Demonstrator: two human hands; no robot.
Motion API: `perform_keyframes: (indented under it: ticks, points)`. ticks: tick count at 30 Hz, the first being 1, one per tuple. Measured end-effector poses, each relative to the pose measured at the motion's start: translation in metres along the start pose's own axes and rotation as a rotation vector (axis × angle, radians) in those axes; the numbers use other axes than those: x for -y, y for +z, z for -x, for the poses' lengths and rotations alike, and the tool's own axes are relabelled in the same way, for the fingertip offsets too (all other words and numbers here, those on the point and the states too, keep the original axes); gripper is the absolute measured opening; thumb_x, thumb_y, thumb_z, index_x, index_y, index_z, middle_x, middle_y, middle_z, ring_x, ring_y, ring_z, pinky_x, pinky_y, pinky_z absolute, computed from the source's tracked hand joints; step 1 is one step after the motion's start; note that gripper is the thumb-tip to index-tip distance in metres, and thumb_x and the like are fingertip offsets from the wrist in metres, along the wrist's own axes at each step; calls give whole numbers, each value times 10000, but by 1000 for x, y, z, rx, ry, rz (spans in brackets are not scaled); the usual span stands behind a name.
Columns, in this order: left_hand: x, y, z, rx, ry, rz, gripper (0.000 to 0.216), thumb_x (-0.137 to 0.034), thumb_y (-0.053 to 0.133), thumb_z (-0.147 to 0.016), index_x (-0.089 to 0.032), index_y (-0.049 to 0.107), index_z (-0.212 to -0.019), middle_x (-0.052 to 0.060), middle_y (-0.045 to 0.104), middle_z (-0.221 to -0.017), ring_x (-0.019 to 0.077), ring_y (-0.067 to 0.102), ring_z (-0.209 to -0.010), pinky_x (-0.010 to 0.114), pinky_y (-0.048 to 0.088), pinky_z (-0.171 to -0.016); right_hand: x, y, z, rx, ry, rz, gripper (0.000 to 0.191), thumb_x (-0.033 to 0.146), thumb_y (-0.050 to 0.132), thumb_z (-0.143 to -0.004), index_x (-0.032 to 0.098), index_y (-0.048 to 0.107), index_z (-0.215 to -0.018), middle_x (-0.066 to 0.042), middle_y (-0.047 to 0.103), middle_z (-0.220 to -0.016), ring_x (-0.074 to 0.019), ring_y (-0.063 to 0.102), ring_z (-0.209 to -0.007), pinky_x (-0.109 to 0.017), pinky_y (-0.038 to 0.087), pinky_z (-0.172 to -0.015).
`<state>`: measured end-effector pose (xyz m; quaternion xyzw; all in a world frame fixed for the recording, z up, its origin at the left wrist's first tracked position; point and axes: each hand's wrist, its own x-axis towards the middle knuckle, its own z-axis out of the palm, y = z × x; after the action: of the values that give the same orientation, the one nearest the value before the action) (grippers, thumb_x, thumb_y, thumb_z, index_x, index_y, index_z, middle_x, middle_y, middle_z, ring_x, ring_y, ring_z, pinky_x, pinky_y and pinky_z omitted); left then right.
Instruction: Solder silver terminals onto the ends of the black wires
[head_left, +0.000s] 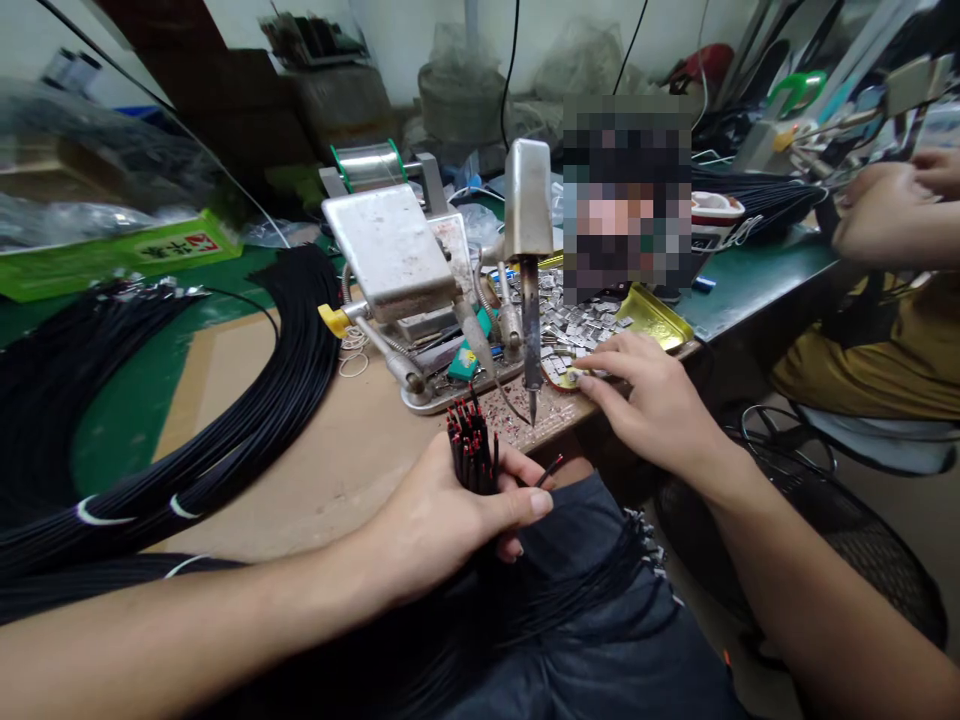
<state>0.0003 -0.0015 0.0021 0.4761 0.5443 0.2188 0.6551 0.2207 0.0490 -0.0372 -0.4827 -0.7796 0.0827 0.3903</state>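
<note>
My left hand (465, 505) is closed round a bundle of black cables (472, 450) whose cut ends show red. One cable (551, 468) stands apart from the bundle, between the thumb and fingers. My right hand (645, 395) is at the near edge of a yellow tray (660, 318) holding many small metal connectors (577, 325). Its thumb and fingertip pinch what looks like one small metal connector (574, 376). Between the hands a soldering iron (532, 340) points straight down from its metal holder, with its tip above the bench edge.
Left of the metal soldering stand (397, 250) lie thick coils of black cable (300, 340) on cardboard. A solder wire spool (367, 165) sits behind the stand. A fan (840, 540) stands low at the right. Another person's arms (892, 215) are at the far right.
</note>
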Motion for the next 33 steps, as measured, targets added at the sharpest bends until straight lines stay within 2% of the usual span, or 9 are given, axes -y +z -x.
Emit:
perform_keyframes:
  ticks: [4, 9, 14, 19, 23, 27, 30, 33]
  points:
    - [-2, 0, -1, -2, 0, -6, 286, -268, 801, -675, -117, 631, -849, -42, 602, -559, 94, 570, -438, 200, 464, -467, -7, 3, 1, 128, -55, 159, 133, 164, 572, -918, 149, 701, -945, -103, 607, -951, -263, 507, -959, -401, 433, -851]
    - [-3, 1, -1, -9, -12, -14, 273, -268, 799, -674, -121, 630, -829, -25, 627, -576, 97, 577, -446, 199, 465, -467, -7, 4, 0, 145, -79, 209, 86, 122, 556, -911, 158, 611, -856, -85, 587, -901, -254, 486, -918, -388, 421, -826]
    - [-2, 1, -1, -4, -8, -20, 282, -274, 803, -669, -121, 633, -834, -16, 638, -601, 100, 581, -452, 208, 473, -472, -10, 3, -4, 162, -95, 217, 75, 100, 584, -873, 169, 566, -851, -72, 583, -869, -252, 487, -893, -377, 411, -786]
    - [0, 2, -1, 6, 2, -18, 297, -289, 809, -667, -120, 635, -840, -9, 643, -619, 103, 585, -458, 213, 480, -473, -13, 4, -5, 109, -45, 19, 140, 41, 627, -807, 177, 596, -818, -38, 571, -815, -214, 528, -831, -333, 425, -729]
    - [1, 0, -2, -4, 17, 5, 309, -291, 816, -666, -120, 665, -874, -22, 620, -592, 104, 583, -454, 217, 488, -478, -15, 6, -4, -44, 50, -171, 169, 53, 656, -799, 193, 670, -893, -18, 622, -818, -194, 573, -802, -321, 447, -723]
    - [0, -3, -4, -12, 57, 36, 394, -280, 808, -683, -130, 698, -1029, -44, 586, -567, 93, 560, -438, 211, 483, -467, -5, 0, 1, -179, 179, -272, 110, 91, 605, -857, 192, 648, -847, -10, 628, -809, -173, 586, -766, -312, 452, -701]
    - [-1, -5, -5, -29, 61, 62, 440, -272, 807, -688, -132, 699, -1090, -41, 586, -595, 90, 556, -452, 213, 498, -467, 14, -2, 9, -124, 224, -430, 83, 128, 560, -905, 196, 606, -893, -16, 618, -843, -167, 603, -785, -317, 481, -725]
    - [-3, -4, -6, -50, 49, 78, 449, -280, 795, -700, -120, 698, -1108, -35, 586, -604, 93, 553, -453, 224, 517, -464, 34, 2, 17, -16, 325, -681, 22, 198, 570, -928, 198, 585, -912, -1, 623, -775, -149, 629, -691, -301, 533, -661]
